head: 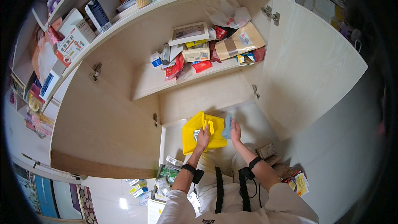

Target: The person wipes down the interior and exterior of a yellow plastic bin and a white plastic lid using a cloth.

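A yellow plastic bin (189, 130) is tilted in front of me, between the open cabinet doors. My left hand (202, 138) grips its inner edge or divider, beside a small blister pack (196, 134) inside the bin. Just right of the bin, my right hand (236, 130) holds a blue-grey cloth (227, 127) close to the bin's outer wall. Whether the cloth touches the wall I cannot tell.
Open wooden doors (311, 65) flank me on both sides. A cabinet shelf (146, 84) holds a picture frame (190, 33), small boxes, red packets and a kraft bag (241, 42). Medicine boxes (138, 187) lie on the floor at lower left, papers (300, 183) at lower right.
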Motion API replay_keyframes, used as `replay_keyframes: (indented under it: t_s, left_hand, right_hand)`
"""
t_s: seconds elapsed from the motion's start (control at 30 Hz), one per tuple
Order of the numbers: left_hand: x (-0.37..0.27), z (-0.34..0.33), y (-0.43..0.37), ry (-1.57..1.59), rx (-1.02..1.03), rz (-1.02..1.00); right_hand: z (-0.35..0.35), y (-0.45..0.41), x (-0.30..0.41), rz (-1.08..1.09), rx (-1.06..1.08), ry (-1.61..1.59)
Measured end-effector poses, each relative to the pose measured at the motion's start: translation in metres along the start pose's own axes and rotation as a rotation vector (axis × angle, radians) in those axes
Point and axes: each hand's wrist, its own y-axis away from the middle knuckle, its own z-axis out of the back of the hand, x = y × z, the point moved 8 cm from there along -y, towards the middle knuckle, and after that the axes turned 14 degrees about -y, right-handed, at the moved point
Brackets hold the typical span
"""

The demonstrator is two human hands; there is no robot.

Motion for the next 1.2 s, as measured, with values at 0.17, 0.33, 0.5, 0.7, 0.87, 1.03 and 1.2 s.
replay_keyframes:
  t_s: [0.17,0.33,0.5,0.7,0.87,1.03,1.2]
  left_hand:
    - [-0.002,-0.014,-0.004,-0.118,0.034,0.000]
    - [0.013,-0.014,-0.006,-0.223,-0.031,0.046]
    - [0.020,-0.018,-0.002,-0.209,0.014,-0.005]
    - [0.036,-0.013,0.000,-0.195,0.069,0.008]
    - [0.009,-0.015,0.001,-0.284,0.125,0.018]
    - [0.018,-0.008,-0.002,-0.150,0.116,0.040]
    - [0.029,-0.019,0.003,0.233,0.076,0.092]
  right_hand:
    - [-0.041,0.003,-0.044,0.049,0.346,0.306]
    - [-0.059,0.010,-0.047,0.193,0.410,0.313]
    - [-0.059,0.048,-0.068,-0.089,0.529,0.167]
    - [-0.056,0.060,-0.042,0.157,0.485,0.121]
    - [-0.038,0.052,-0.064,0.060,0.400,0.052]
    - [-0.065,0.042,-0.022,0.173,0.533,-0.014]
    - [-0.072,0.038,0.001,-0.104,0.530,-0.246]
